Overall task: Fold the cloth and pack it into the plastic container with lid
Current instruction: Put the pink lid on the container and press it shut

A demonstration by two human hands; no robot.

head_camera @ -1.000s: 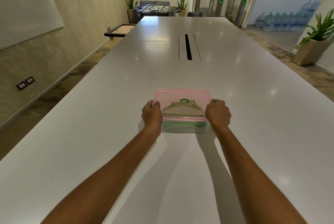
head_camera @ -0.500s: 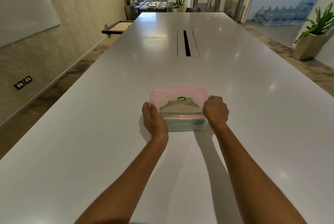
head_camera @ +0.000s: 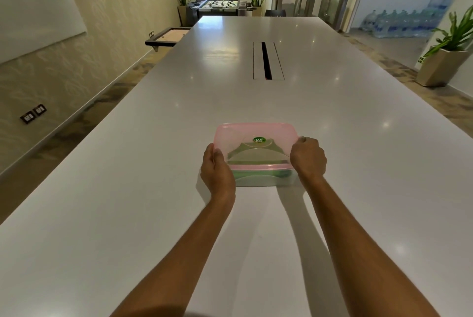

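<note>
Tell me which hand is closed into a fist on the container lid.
The right hand, curled into a fist at the right edge of the pink lid. The left hand lies flatter against the container's left side, fingers extended.

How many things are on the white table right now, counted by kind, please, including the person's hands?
Clear plastic container: 1
Pink lid, on the container: 1
Green cloth, folded inside: 1
Hands, left hand and right hand, one at each side of the container: 2
Total: 5
</note>
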